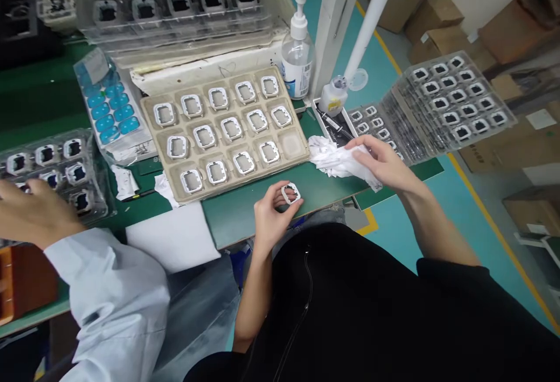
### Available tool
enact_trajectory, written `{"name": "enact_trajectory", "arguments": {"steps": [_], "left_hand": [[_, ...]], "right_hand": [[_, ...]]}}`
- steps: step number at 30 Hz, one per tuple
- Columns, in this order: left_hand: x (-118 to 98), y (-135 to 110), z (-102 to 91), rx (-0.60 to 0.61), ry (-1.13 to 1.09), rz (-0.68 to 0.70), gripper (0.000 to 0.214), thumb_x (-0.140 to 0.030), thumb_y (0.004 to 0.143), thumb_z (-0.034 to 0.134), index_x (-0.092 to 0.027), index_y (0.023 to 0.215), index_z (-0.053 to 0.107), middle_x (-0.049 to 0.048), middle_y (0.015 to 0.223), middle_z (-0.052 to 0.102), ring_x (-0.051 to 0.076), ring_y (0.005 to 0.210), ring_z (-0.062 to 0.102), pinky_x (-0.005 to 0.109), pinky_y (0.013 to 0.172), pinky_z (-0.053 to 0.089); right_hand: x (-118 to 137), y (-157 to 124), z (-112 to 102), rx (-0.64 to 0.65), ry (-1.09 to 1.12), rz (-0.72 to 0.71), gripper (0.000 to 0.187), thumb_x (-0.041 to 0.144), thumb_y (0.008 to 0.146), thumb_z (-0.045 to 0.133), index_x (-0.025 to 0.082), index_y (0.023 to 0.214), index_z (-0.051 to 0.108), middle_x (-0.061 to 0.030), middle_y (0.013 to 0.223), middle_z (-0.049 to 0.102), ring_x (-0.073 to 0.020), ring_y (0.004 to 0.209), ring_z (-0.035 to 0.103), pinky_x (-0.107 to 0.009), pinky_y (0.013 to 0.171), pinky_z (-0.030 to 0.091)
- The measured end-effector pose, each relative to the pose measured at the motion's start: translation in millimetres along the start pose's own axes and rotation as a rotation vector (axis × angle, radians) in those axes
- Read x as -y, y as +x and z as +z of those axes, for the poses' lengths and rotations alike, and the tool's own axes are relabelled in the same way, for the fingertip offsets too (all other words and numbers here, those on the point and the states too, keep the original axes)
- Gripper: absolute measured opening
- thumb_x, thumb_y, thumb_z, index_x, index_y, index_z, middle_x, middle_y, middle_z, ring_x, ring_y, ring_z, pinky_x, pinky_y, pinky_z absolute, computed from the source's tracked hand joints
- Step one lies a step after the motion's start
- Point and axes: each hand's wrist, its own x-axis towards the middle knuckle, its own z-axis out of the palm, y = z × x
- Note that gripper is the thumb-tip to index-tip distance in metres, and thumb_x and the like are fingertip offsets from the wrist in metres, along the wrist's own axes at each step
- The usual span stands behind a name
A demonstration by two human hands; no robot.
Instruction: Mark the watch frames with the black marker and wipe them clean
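Between the thumb and fingers of my left hand [276, 210] is a small white square frame [290, 193] with rounded corners and a dark inner edge. My right hand [385, 163] pinches the edge of a crumpled white cloth [335, 160] at the right of the bench. Just beyond my left hand lies a beige compartment tray [219, 149] filled with similar white frames. Its compartment at the right end of the front-right area [293, 143] holds no frame.
A pump bottle [298, 49] and a small white bottle [333, 96] stand behind the cloth. Clear trays of frames [459, 99] rise at right. At left, a co-worker's hand [35, 210] reaches over another clear tray [48, 163]. A blue-capsule pack [111, 111] lies behind.
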Motion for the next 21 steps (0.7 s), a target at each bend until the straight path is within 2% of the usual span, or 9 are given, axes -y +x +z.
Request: {"name": "enact_trajectory", "arguments": {"steps": [2, 4, 6, 9, 12, 14, 17, 19, 21], "left_hand": [[0, 0, 0.4, 0.0, -0.007, 0.0, 0.054, -0.042, 0.088, 0.1, -0.021, 0.134, 0.08, 0.007, 0.109, 0.092, 0.023, 0.097, 0.092, 0.038, 0.097, 0.079], [1, 1, 0.9, -0.001, -0.014, -0.001, 0.055, -0.042, 0.087, 0.1, -0.021, 0.134, 0.081, 0.007, 0.109, 0.092, 0.023, 0.096, 0.092, 0.038, 0.096, 0.079], [2, 1, 1.4, 0.0, -0.019, -0.006, 0.055, -0.042, 0.087, 0.099, -0.021, 0.134, 0.081, 0.0074, 0.109, 0.092, 0.023, 0.096, 0.092, 0.038, 0.095, 0.079], [2, 2, 1.6, 0.008, -0.02, -0.017, 0.054, -0.042, 0.088, 0.099, -0.021, 0.134, 0.081, 0.0079, 0.11, 0.092, 0.023, 0.096, 0.092, 0.038, 0.095, 0.079], [2, 2, 1.5, 0.019, -0.025, -0.025, 0.053, -0.042, 0.088, 0.099, -0.022, 0.134, 0.081, 0.0075, 0.109, 0.092, 0.023, 0.097, 0.092, 0.038, 0.095, 0.079], [3, 3, 1.3, 0.021, -0.038, -0.022, 0.054, -0.042, 0.087, 0.099, -0.022, 0.134, 0.081, 0.0072, 0.109, 0.091, 0.022, 0.097, 0.092, 0.037, 0.095, 0.078], [4, 3, 1.0, 0.022, -0.047, -0.018, 0.054, -0.041, 0.087, 0.099, -0.021, 0.134, 0.081, 0.0071, 0.109, 0.091, 0.022, 0.096, 0.092, 0.037, 0.095, 0.078], [4, 3, 0.6, 0.025, -0.035, -0.021, 0.054, -0.041, 0.088, 0.099, -0.022, 0.135, 0.081, 0.0074, 0.109, 0.092, 0.022, 0.096, 0.092, 0.037, 0.095, 0.078], [4, 3, 0.0, 0.028, -0.019, -0.024, 0.054, -0.041, 0.088, 0.1, -0.021, 0.135, 0.081, 0.0076, 0.11, 0.092, 0.023, 0.096, 0.092, 0.037, 0.095, 0.078]], "right_hand": [[6, 2, -8, 0.093, -0.113, -0.045, 0.04, 0.036, 0.101, 0.077, 0.028, 0.14, 0.079, -0.0089, 0.135, 0.085, -0.0304, 0.11, 0.079, -0.043, 0.09, 0.062], [11, 0, -11, 0.113, -0.295, -0.104, 0.051, 0.025, 0.097, 0.072, 0.029, 0.148, 0.078, -0.0095, 0.142, 0.085, -0.0322, 0.114, 0.081, -0.044, 0.091, 0.061], [15, -3, -10, 0.06, -0.45, -0.17, 0.057, 0.016, 0.095, 0.065, 0.028, 0.149, 0.079, -0.01, 0.143, 0.087, -0.0328, 0.115, 0.083, -0.044, 0.09, 0.06], [18, -6, -8, -0.009, -0.562, -0.285, 0.061, 0.014, 0.088, 0.069, 0.029, 0.147, 0.08, -0.0078, 0.141, 0.09, -0.0327, 0.114, 0.086, -0.04, 0.084, 0.057], [16, -11, -7, -0.042, -0.687, -0.35, 0.048, 0.016, 0.089, 0.071, 0.029, 0.133, 0.085, -0.0042, 0.11, 0.091, -0.0266, 0.089, 0.08, -0.037, 0.07, 0.043], [10, -17, -8, -0.1, -0.77, -0.353, 0.034, 0.015, 0.093, 0.067, 0.028, 0.117, 0.086, -0.0032, 0.083, 0.081, -0.0226, 0.071, 0.067, -0.038, 0.067, 0.032], [-3, -30, -9, -0.267, -0.739, -0.336, 0.012, 0.032, 0.099, 0.071, 0.027, 0.095, 0.082, -0.0038, 0.067, 0.066, -0.0211, 0.063, 0.053, -0.04, 0.066, 0.029], [-12, -38, -4, -0.423, -0.637, -0.3, 0.032, 0.057, 0.098, 0.078, 0.028, 0.086, 0.075, -0.0049, 0.066, 0.064, -0.0222, 0.064, 0.055, -0.04, 0.066, 0.032], [-18, -43, 5, -0.559, -0.516, -0.256, 0.046, 0.072, 0.094, 0.079, 0.029, 0.083, 0.069, -0.0048, 0.066, 0.063, -0.0231, 0.064, 0.058, -0.041, 0.065, 0.037]]}}
